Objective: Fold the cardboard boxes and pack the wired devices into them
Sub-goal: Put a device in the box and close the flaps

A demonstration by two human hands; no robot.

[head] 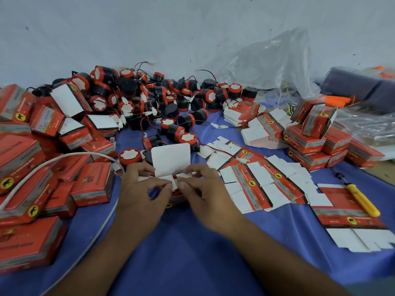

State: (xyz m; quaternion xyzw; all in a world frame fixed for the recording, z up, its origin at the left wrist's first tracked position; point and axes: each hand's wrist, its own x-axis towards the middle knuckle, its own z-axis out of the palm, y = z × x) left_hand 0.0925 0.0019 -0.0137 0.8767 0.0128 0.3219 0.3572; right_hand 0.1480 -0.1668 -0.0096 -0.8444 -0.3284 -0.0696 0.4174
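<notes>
A small red cardboard box (171, 159) stands on the blue cloth in the middle, its white lid flap upright. My left hand (143, 189) and my right hand (203, 189) grip it from either side, thumbs and fingers pinching its small white side flaps inward. Behind it lies a heap of round black-and-red wired devices (154, 99) with thin red and black wires and white plugs. One device (130, 157) sits just left of the box. Flat unfolded boxes (263, 184) lie to the right.
Closed red boxes are piled at the left (32, 167) and stacked at the right (316, 142). A yellow-handled screwdriver (361, 199) lies on the flat cartons at the right. A white cable (64, 161) arcs across the left pile. Clear plastic bags (273, 65) lean on the wall.
</notes>
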